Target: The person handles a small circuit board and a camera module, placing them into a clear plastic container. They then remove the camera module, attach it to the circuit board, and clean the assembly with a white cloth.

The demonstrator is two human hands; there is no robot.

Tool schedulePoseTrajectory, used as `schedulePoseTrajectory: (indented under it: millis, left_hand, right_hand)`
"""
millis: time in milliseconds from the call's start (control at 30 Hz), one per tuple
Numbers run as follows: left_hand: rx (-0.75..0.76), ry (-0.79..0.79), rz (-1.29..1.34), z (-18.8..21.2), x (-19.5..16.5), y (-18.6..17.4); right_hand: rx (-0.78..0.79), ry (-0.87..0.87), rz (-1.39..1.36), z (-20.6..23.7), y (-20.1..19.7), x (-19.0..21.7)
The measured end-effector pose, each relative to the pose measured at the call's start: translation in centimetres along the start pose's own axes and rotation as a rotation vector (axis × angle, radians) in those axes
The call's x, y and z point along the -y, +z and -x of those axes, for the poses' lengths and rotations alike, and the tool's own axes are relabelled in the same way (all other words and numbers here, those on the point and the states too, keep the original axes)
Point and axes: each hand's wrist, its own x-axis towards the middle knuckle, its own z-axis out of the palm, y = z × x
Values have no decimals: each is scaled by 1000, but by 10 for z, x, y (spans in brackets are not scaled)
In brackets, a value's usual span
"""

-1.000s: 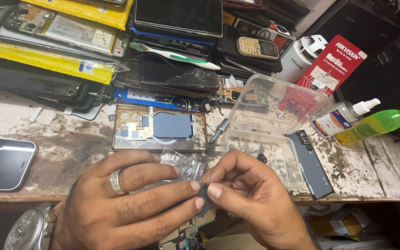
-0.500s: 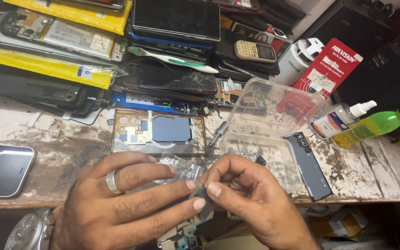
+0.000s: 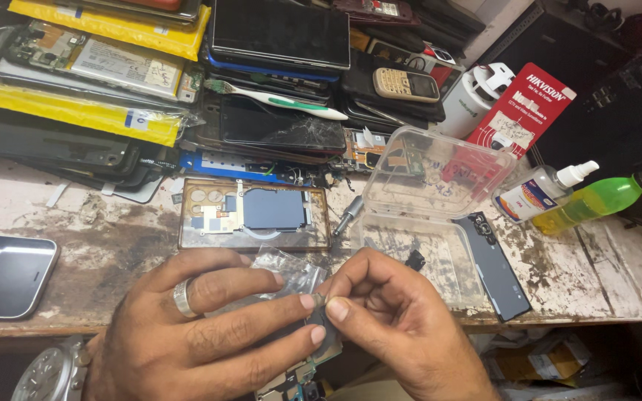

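Your bench (image 3: 76, 245) carries an opened phone (image 3: 254, 215) and a clear box (image 3: 417, 245) just beyond your 2 hands. Your left hand (image 3: 209, 327) pinches a clear bag (image 3: 291, 271) and a dark board (image 3: 321, 338); right hand (image 3: 395, 319) fingertips close on a tiny part at the bag's edge. Judging by this, you're extracting it: pull gently.

Crumpled clear plastic bag (image 3: 291, 271), pinched
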Motion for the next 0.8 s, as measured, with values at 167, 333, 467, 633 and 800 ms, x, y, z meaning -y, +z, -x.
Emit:
schedulePoseTrajectory:
  millis: [167,333,467,633,800]
  left_hand:
    - [15,-20,-5,1,-2,0]
    - [17,-47,-13,3,-4,1]
    - [19,-59,-7,5,-5,2]
    - [13,-66,-19,6,-6,0]
    - [11,-69,-8,6,-5,-5]
  right_hand:
    - [40,-99,-109,-2,5,-2]
    - [35,-17,-143,-2,3,-1]
    - [53,-116,-230,-3,9,-7]
    - [116,-95,-227,-4,3,-11]
    - [177,-37,-385,-5,-5,-15]
